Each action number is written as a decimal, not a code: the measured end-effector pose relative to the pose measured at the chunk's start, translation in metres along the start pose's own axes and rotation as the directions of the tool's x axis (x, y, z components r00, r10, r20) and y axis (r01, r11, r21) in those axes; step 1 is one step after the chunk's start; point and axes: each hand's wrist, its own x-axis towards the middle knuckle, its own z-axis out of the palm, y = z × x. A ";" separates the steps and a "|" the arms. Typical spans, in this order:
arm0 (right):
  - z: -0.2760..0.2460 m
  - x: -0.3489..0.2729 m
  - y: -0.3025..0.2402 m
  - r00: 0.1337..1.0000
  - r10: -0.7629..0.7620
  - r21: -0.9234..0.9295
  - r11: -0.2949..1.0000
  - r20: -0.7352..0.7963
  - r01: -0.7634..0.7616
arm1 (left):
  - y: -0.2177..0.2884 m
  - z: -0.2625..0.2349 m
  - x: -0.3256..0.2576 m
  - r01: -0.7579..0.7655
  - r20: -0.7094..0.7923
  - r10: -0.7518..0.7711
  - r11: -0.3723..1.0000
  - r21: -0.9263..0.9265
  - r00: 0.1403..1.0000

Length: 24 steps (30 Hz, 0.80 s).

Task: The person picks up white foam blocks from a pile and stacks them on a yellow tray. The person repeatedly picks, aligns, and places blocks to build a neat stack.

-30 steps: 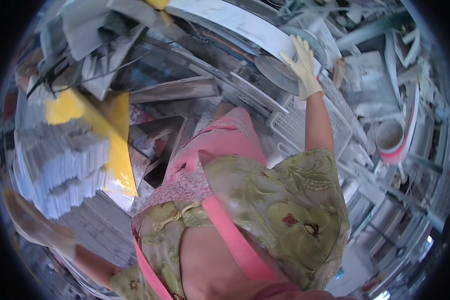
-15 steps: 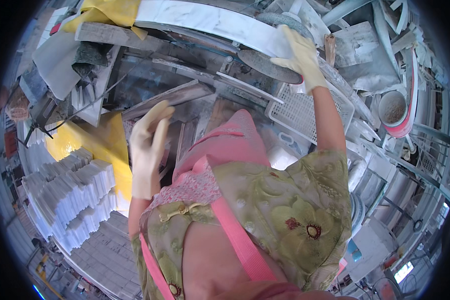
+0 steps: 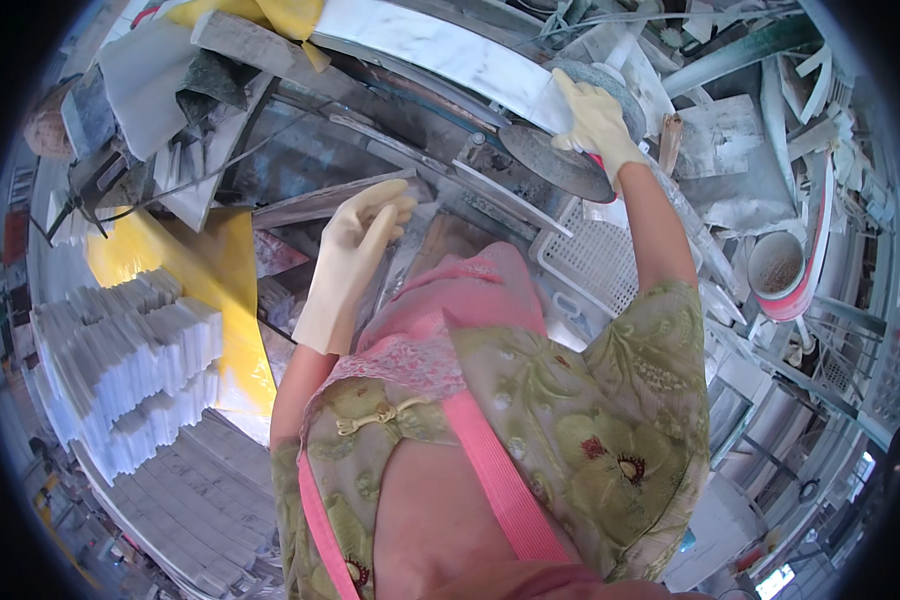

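Observation:
A long white, grey-veined strip of stone (image 3: 440, 48) runs across the far side. At its right end lies my right hand (image 3: 598, 122) in a cream rubber glove, fingers stretched over the strip and thumb apart toward the near edge. Just below this hand is a dark, dusty round disc (image 3: 550, 160); part of another grey round piece (image 3: 615, 95) shows behind it. My left hand (image 3: 358, 235), gloved alike, hangs in the air left of the pink apron (image 3: 460, 290). Its fingers are loosely bent and apart, holding nothing, above a wooden board (image 3: 305, 203).
At the left stand white tile stacks (image 3: 130, 350) beside a yellow sheet (image 3: 215, 290). A white perforated basket (image 3: 595, 265) sits below my right forearm. Stone offcuts (image 3: 720, 140) and a round container (image 3: 775, 265) lie to the right. A dark thin rod (image 3: 240, 160) crosses the left side.
My left hand has moved right and turned, its fingers now pointing further right. My right hand stays on the strip's end, its fingers closer together. The whole view has shifted slightly.

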 end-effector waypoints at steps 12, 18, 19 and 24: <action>-0.041 -0.017 -0.113 0.728 -0.412 0.175 0.795 -0.548 0.581 | 0.052 0.014 0.083 -0.109 0.088 0.104 0.992 0.060 0.991; -0.054 -0.007 -0.171 0.606 -0.503 0.150 0.680 -0.616 0.718 | 0.054 -0.017 0.067 -0.120 0.014 0.119 0.993 0.008 0.993; -0.054 -0.004 -0.178 0.599 -0.512 0.148 0.671 -0.616 0.727 | 0.052 -0.023 0.063 -0.112 -0.008 0.112 0.994 0.011 0.994; -0.049 0.009 -0.206 0.586 -0.554 0.162 0.630 -0.591 0.759 | 0.047 -0.051 0.044 -0.061 0.036 0.059 0.996 0.070 0.998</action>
